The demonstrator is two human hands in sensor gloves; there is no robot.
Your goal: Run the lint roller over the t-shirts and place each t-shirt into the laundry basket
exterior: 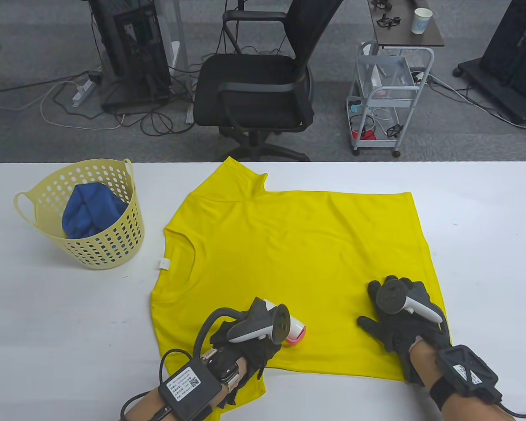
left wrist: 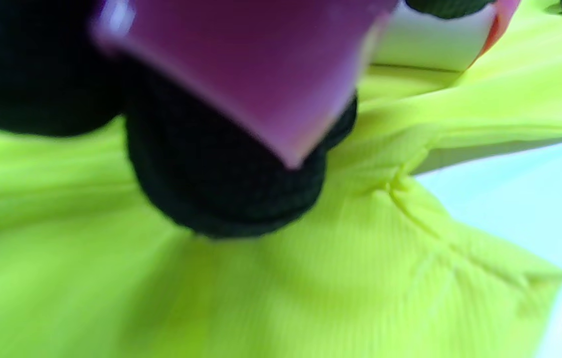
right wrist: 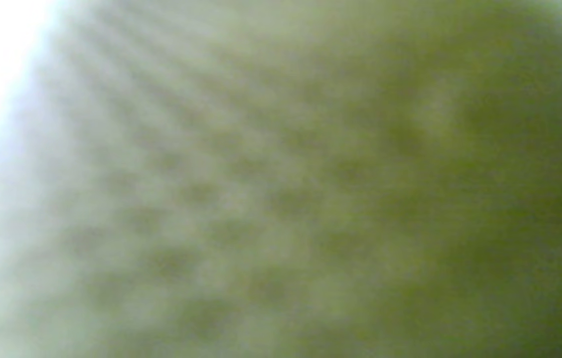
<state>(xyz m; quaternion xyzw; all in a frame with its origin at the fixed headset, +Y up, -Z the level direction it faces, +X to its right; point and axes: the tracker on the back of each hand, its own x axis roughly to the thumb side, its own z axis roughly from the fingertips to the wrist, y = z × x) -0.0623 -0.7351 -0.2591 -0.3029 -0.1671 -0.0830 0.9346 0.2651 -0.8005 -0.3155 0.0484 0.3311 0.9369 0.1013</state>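
A yellow t-shirt (exterior: pixel 298 245) lies spread flat on the white table (exterior: pixel 52 315). My left hand (exterior: pixel 250 337) grips a pink and white lint roller (exterior: pixel 294 332), whose head rests on the shirt near its front edge. In the left wrist view the pink handle (left wrist: pixel 261 64) sits between my gloved fingers (left wrist: pixel 226 184), with the white roll (left wrist: pixel 430 44) on the yellow fabric (left wrist: pixel 310 278). My right hand (exterior: pixel 396 318) lies flat on the shirt's front right corner with its fingers spread. The right wrist view is filled with blurred yellow fabric (right wrist: pixel 310 199). A cream laundry basket (exterior: pixel 109 250) at the left holds a blue t-shirt (exterior: pixel 92 210).
Beyond the table's far edge stand a black office chair (exterior: pixel 254 87), a white wire cart (exterior: pixel 388 96) and a small side table with a paper cup (exterior: pixel 421 20). Cables run across the grey floor.
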